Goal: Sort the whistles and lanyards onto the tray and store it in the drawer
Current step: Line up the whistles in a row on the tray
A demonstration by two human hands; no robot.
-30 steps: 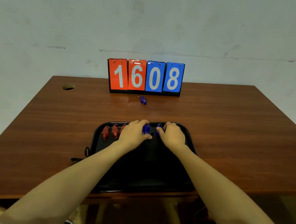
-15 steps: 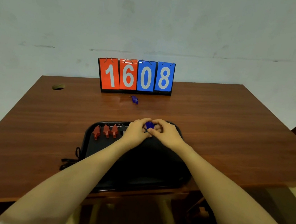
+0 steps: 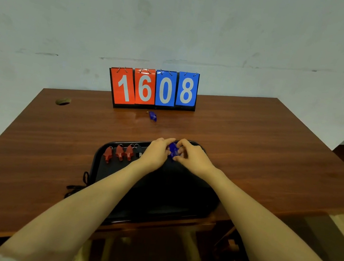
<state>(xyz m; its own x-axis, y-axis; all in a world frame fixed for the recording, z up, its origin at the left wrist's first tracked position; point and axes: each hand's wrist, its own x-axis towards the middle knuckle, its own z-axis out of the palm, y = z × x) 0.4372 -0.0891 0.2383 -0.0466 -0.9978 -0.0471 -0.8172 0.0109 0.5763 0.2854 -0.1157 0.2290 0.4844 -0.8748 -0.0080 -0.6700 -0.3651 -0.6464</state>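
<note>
Head view: left hand (image 3: 156,152), right hand (image 3: 192,158), earlier apart, jointly pinch blue whistle (image 3: 172,148) at tray's (image 3: 108,174) 12 o'clock; placement pending.

Left hand (image 3: 156,151) and right hand (image 3: 193,158) close together, both curled round blue whistle (image 3: 173,147).

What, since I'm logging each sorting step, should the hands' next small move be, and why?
Probably set the held blue whistle down on the tray, right of the red whistles. Both the left hand and right hand pinch it over the tray's far edge, the reds already lie in a row there, and a second blue whistle waits on the table.
</note>
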